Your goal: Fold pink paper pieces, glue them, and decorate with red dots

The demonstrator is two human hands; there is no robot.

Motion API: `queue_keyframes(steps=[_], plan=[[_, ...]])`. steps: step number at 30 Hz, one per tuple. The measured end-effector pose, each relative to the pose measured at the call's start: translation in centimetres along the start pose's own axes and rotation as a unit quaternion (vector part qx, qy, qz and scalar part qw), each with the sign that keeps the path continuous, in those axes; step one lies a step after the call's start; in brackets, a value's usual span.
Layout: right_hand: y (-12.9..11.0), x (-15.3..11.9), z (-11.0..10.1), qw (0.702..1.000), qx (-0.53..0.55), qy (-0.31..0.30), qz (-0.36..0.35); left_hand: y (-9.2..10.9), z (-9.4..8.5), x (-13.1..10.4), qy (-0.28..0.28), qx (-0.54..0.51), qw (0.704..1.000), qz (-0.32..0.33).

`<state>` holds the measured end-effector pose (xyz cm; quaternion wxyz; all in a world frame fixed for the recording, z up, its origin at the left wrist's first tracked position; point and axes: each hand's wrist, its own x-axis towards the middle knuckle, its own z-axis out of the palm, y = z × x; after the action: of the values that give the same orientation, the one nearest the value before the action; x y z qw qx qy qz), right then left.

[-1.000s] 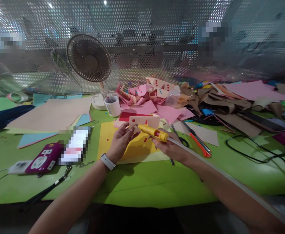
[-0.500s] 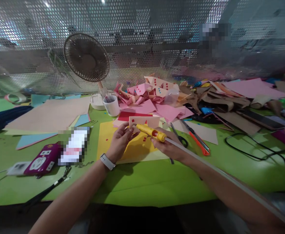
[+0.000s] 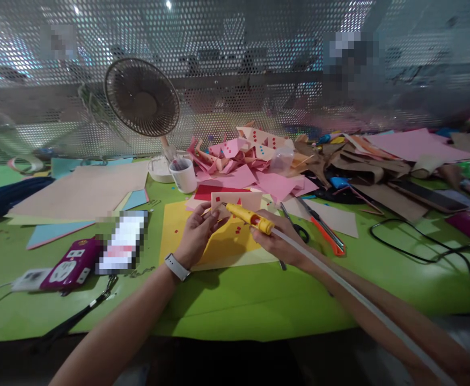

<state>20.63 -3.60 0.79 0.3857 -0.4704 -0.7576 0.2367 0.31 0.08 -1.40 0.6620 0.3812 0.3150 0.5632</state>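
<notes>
My right hand (image 3: 277,241) is closed around a yellow glue gun (image 3: 251,217), from whose back a long white glue stick runs down over my forearm. Its nozzle points left, close to the fingertips of my left hand (image 3: 198,230). Those fingers pinch a cream paper piece (image 3: 251,199) bearing red shapes, which stands upright. Whether the nozzle touches the paper I cannot tell. Beneath both hands lies a yellow paper sheet (image 3: 173,244) with small red bits scattered on it.
An orange utility knife (image 3: 327,230) and scissors (image 3: 300,232) lie right of my hands. A white cup (image 3: 183,177) and a fan (image 3: 142,97) stand behind. Pink paper scraps (image 3: 237,161) are heaped at the back. Left are a phone (image 3: 124,241) and a purple power bank (image 3: 72,265).
Both hands stay nearly in place, the glue gun still near the paper. The trailing glue stick has swung slightly lower and to the left along my right forearm.
</notes>
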Motion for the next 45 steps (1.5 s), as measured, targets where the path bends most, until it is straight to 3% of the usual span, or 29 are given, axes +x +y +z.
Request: queue_keyframes(steps=[9, 12, 17, 22, 25, 27, 32, 38, 42, 45], plan=[[0.2, 0.1, 0.2, 0.999, -0.032, 0.008, -0.031, 0.0, 0.0, 0.0, 0.005, -0.004, 1.0, -0.001], [0.2, 0.2, -0.6, 0.995, -0.047, 0.045, -0.071, 0.2, 0.0, 0.0, 0.002, -0.001, 1.0, -0.001], [-0.1, 0.4, -4.2, 0.985, -0.005, 0.169, -0.036, 0.6, 0.0, 0.2, 0.01, -0.009, 1.0, 0.006], [2.4, -0.5, -10.5, 0.969, -0.052, 0.239, -0.031, 1.0, -0.2, 0.8, 0.047, -0.015, 0.998, 0.029], [6.2, -1.7, -14.4, 0.963, -0.197, 0.182, -0.003, 1.1, -0.2, 1.1, 0.063, -0.023, 0.997, 0.039], [9.3, -2.4, -16.3, 0.96, -0.257, 0.107, 0.009, 1.2, -0.2, 1.2, 0.063, -0.029, 0.997, 0.038], [15.0, -3.3, -18.7, 0.946, -0.318, 0.01, 0.066, 1.4, -0.6, 1.7, 0.074, -0.03, 0.996, 0.048], [16.9, -3.4, -19.9, 0.949, -0.3, -0.048, 0.08, 1.6, -1.2, 2.1, 0.081, -0.043, 0.994, 0.059], [17.6, -3.9, -20.5, 0.957, -0.269, -0.055, 0.097, 1.7, -1.2, 2.2, 0.085, -0.056, 0.993, 0.068], [16.7, -3.9, -20.6, 0.952, -0.288, -0.04, 0.092, 1.7, -1.1, 2.2, 0.086, -0.062, 0.992, 0.069]])
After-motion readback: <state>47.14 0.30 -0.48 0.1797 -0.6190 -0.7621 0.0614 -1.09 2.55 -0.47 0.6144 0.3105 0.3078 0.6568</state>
